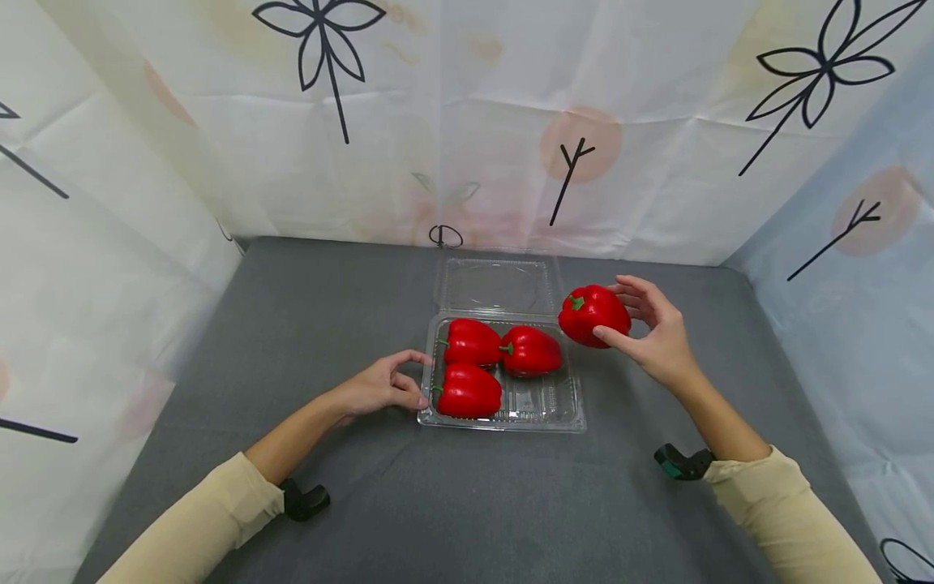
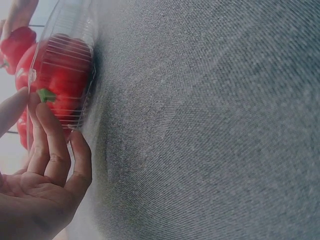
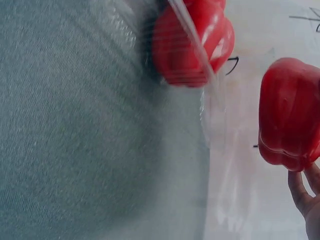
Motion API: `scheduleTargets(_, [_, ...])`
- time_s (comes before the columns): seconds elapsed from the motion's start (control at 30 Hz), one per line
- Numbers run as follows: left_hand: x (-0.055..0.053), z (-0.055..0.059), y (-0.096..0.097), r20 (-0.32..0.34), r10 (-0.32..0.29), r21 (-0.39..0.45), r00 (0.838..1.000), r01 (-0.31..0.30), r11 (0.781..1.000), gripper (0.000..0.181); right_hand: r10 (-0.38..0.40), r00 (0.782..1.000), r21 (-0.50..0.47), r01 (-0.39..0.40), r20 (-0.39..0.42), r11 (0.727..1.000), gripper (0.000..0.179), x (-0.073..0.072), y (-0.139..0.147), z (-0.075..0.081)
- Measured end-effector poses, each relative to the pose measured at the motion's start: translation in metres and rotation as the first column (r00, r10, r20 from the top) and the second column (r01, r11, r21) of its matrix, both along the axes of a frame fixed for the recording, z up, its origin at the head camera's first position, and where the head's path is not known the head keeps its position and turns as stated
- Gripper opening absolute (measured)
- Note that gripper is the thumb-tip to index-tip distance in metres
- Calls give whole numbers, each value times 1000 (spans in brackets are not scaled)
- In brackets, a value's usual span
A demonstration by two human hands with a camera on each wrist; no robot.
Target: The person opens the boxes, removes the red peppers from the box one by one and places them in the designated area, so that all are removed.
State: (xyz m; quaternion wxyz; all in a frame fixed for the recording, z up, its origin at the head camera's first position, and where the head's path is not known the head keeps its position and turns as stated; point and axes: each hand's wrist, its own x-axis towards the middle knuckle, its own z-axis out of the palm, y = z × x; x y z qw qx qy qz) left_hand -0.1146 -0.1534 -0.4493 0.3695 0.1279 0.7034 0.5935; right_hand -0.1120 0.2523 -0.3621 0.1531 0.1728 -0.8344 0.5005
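A clear plastic clamshell container (image 1: 540,412) lies on the table, its lid (image 1: 499,285) folded back flat behind it. Inside sit three red bell peppers: one at the back left (image 1: 473,341), one at the front left (image 1: 469,391) and one at the back right (image 1: 533,352). My left hand (image 1: 387,385) holds the container's left rim, thumb and fingertips on the edge in the left wrist view. My right hand (image 1: 657,337) grips another red bell pepper (image 1: 594,315) between thumb and fingers, raised near the container's back right corner, its green stem facing left.
Grey cloth (image 1: 481,503) covers the table. White patterned fabric (image 1: 452,122) hangs along the back and sides. Each forearm carries a dark wrist device, one on the left (image 1: 305,501) and one on the right (image 1: 682,462).
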Motion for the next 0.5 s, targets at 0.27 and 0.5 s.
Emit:
scheduleTargets(0.27, [1,1,-1,2,-8,6,1000,8,1000,62,-174,985,17,174,1,985,60,-3,10,-5])
scheduleTargets(0.5, [1,2,-1,4,-7,11,1000,7,1000,63,-370,928,24,369,33,929,60,-20,36,-34])
